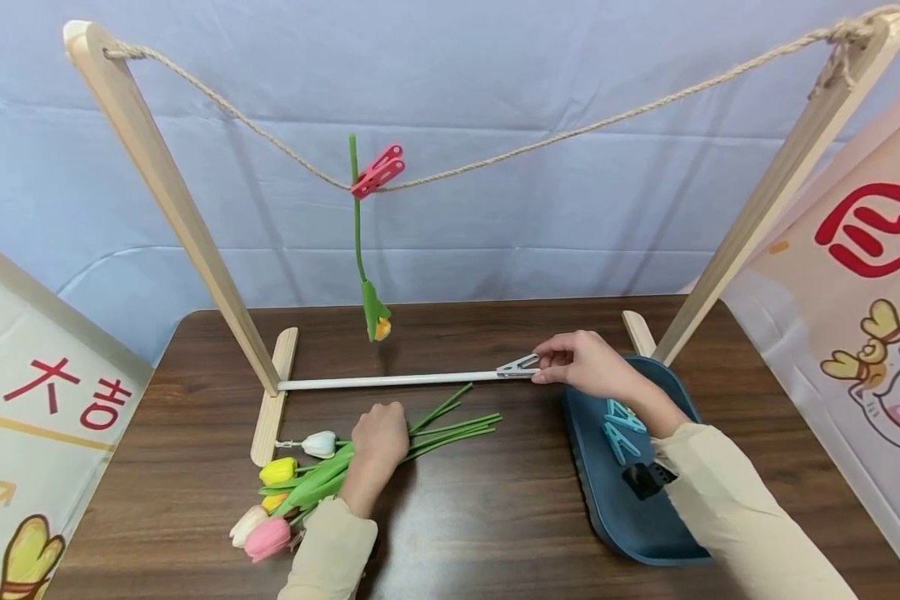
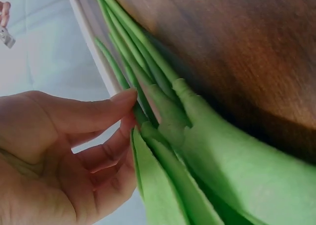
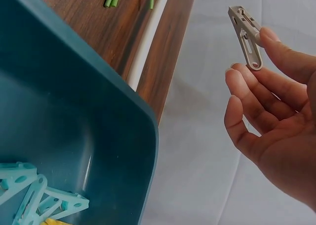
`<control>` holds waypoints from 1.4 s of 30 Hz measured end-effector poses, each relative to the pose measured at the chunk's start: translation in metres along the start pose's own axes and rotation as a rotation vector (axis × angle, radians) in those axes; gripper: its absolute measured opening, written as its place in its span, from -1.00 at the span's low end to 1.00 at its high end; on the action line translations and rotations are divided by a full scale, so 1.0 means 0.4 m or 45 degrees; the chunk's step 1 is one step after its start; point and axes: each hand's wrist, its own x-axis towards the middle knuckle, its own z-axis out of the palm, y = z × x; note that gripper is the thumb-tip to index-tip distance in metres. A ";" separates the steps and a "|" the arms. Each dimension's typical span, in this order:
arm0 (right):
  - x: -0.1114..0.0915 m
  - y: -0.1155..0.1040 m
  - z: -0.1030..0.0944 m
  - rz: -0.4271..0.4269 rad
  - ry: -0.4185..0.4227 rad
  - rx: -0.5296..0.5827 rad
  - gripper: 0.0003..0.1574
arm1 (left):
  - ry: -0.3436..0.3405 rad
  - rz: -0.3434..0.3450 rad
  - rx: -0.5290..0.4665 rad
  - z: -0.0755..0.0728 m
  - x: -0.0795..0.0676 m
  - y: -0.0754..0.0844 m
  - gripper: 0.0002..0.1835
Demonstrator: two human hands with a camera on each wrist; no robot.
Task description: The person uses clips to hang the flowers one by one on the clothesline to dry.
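Several artificial tulips lie on the table in a bunch, with pink (image 1: 267, 538), white (image 1: 318, 444) and yellow (image 1: 278, 472) heads toward the left and green stems (image 1: 457, 429) toward the right. My left hand (image 1: 381, 433) is over the bunch; in the left wrist view its thumb and fingers pinch one green stem (image 2: 129, 86) just above the leaves (image 2: 158, 180). Between the thumb and fingers of my right hand (image 1: 587, 364) is a grey clothespin (image 3: 245, 37), held above the table near the tray. One yellow-orange tulip (image 1: 372, 308) hangs head down from the rope, clipped by a pink clothespin (image 1: 378, 171).
A twine rope (image 1: 570, 133) sags between two wooden posts (image 1: 172, 208), joined low down by a white rod (image 1: 390, 382). At the right, a dark blue tray (image 1: 607, 533) holds light blue clothespins (image 1: 621, 442) and something yellow. Printed cloths hang at both sides.
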 end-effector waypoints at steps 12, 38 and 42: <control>-0.011 0.011 -0.013 0.011 -0.004 -0.002 -0.59 | 0.013 0.002 0.034 -0.036 -0.017 0.013 -0.79; -0.033 0.028 -0.051 0.104 0.093 -0.009 -0.61 | 0.414 0.448 -0.076 -0.235 -0.031 0.080 -0.80; -0.034 0.026 -0.048 0.104 0.086 -0.029 -0.62 | 0.503 0.473 -0.208 -0.259 -0.017 0.094 -0.82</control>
